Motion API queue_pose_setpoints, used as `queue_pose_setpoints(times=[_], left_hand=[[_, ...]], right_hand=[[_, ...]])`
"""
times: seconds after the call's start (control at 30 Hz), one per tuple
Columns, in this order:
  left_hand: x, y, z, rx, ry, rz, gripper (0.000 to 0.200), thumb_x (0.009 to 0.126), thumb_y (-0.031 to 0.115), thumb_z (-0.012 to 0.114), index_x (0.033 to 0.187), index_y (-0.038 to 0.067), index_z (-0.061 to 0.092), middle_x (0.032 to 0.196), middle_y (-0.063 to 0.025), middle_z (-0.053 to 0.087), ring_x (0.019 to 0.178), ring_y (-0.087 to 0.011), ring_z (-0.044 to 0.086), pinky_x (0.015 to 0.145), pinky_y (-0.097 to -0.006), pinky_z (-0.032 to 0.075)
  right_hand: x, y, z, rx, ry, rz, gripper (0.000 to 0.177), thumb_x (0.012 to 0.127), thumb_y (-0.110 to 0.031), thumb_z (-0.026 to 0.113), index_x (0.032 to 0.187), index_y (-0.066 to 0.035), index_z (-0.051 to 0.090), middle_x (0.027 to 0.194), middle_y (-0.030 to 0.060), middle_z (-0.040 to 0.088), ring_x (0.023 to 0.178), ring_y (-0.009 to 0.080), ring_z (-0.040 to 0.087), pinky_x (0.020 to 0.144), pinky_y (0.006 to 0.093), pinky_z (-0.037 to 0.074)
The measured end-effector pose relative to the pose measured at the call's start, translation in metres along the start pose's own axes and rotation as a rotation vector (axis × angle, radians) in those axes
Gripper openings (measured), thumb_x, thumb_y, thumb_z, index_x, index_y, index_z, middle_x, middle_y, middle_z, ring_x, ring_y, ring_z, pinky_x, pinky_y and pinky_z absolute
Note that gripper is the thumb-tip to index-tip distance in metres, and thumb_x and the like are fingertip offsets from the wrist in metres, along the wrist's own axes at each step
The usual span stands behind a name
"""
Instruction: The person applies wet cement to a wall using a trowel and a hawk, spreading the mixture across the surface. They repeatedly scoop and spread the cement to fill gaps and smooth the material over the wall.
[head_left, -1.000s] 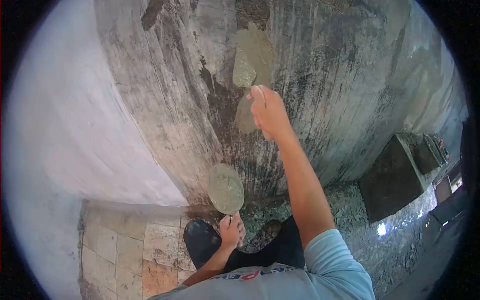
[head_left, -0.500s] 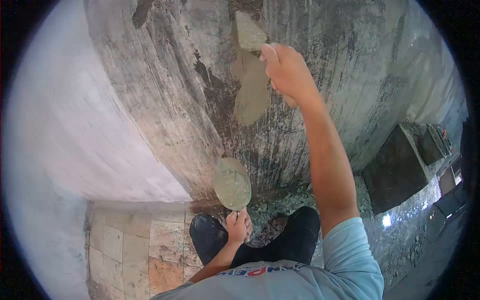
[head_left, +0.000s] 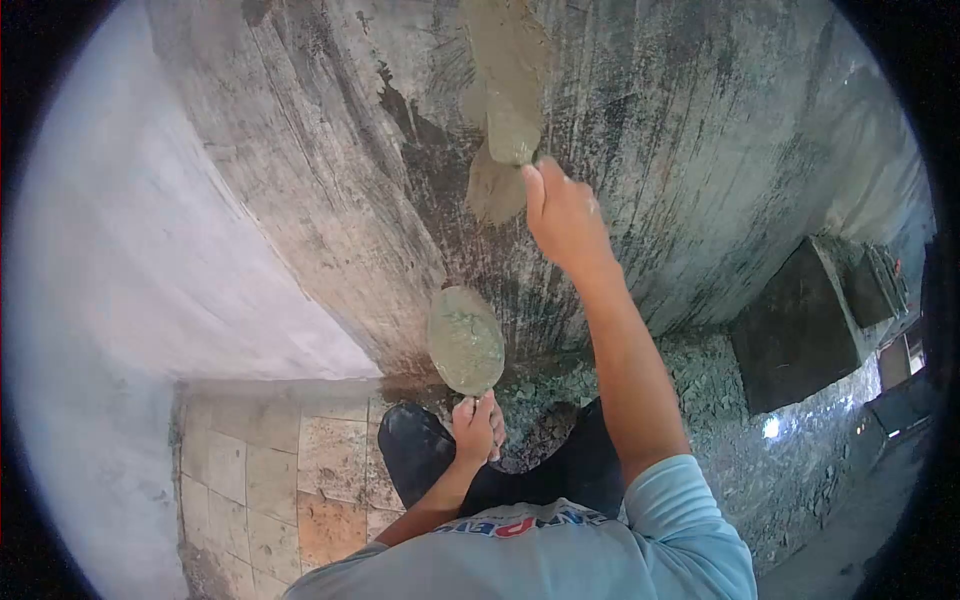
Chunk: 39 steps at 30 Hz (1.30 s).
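My right hand (head_left: 568, 215) is closed around the handle of a trowel (head_left: 513, 138), its blade smeared with grey-green mortar and pressed against or very close to the wall (head_left: 640, 130). Fresh mortar (head_left: 497, 190) covers a strip of that wall above and below the blade. Lower down, my left hand (head_left: 478, 428) grips the short handle of an oval scoop (head_left: 466, 342). Wet mortar coats the scoop's upper face, which is turned toward me. The handles are mostly hidden by my fingers.
A smooth pale wall (head_left: 230, 270) meets the rough one at the left. Square tiles (head_left: 245, 475) cover the floor there, and rubble (head_left: 715, 390) lies along the wall base. A dark slab-like block (head_left: 795, 325) stands at the right. My knees (head_left: 415, 445) are below the scoop.
My right hand has brought the trowel down the wall, and the mortar strip above it has grown. The scoop stays in my left hand, slightly higher in view as the camera tilts.
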<state>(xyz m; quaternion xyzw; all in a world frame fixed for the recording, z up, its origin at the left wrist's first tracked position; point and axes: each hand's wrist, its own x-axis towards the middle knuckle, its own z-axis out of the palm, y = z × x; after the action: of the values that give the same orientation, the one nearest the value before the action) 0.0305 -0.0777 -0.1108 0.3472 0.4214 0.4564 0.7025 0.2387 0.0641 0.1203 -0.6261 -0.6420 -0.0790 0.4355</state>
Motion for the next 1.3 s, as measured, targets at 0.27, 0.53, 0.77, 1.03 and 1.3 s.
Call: queue_pose_setpoints(times=[0.27,0.53,0.77,1.03,1.3], left_hand=[[-0.007,-0.007,0.004,0.009,0.011,0.029,0.028,0.109,0.023,0.055,0.085,0.010,0.047,0.063,0.0021,0.044,0.044,-0.0096,0.043,0.039,-0.0284,0.038],[-0.012,0.000,-0.010,0.080,0.059,-0.022,0.030,0.108,0.026,0.057,0.083,0.012,0.047,0.060,0.0028,0.043,0.043,-0.0104,0.043,0.038,-0.0290,0.036],[-0.007,0.019,-0.008,0.063,0.068,-0.062,0.029,0.108,0.025,0.058,0.084,0.011,0.048,0.060,0.0018,0.044,0.042,-0.0108,0.043,0.037,-0.0301,0.036],[0.011,0.025,-0.011,0.006,0.096,-0.004,0.026,0.108,0.023,0.059,0.087,0.010,0.048,0.060,0.0032,0.043,0.041,-0.0090,0.041,0.036,-0.0296,0.033],[0.007,0.010,-0.004,0.026,0.075,0.021,0.026,0.108,0.020,0.058,0.085,0.010,0.051,0.060,0.0058,0.043,0.044,-0.0057,0.041,0.038,-0.0267,0.031]], right_hand=[[-0.070,0.025,0.023,-0.004,-0.039,0.108,0.034,0.110,-0.036,0.047,0.107,-0.004,0.055,0.079,0.0306,0.066,0.076,0.0541,0.065,0.064,0.0640,0.050],[-0.189,0.059,-0.003,0.266,-0.311,0.224,0.026,0.105,-0.026,0.055,0.109,-0.004,0.067,0.091,0.0232,0.068,0.084,0.0470,0.067,0.075,0.0523,0.052],[-0.249,0.043,-0.017,0.086,-0.241,-0.080,0.027,0.088,-0.016,0.080,0.111,-0.009,0.069,0.102,0.0114,0.064,0.081,0.0339,0.068,0.067,0.0432,0.056],[-0.260,0.032,-0.010,-0.023,-0.261,-0.070,0.027,0.081,-0.012,0.084,0.106,-0.006,0.074,0.103,0.0138,0.065,0.084,0.0363,0.068,0.070,0.0427,0.056],[-0.262,0.031,0.024,-0.025,-0.101,-0.056,0.027,0.081,-0.011,0.085,0.105,-0.005,0.074,0.103,0.0132,0.065,0.080,0.0335,0.067,0.068,0.0421,0.055]])
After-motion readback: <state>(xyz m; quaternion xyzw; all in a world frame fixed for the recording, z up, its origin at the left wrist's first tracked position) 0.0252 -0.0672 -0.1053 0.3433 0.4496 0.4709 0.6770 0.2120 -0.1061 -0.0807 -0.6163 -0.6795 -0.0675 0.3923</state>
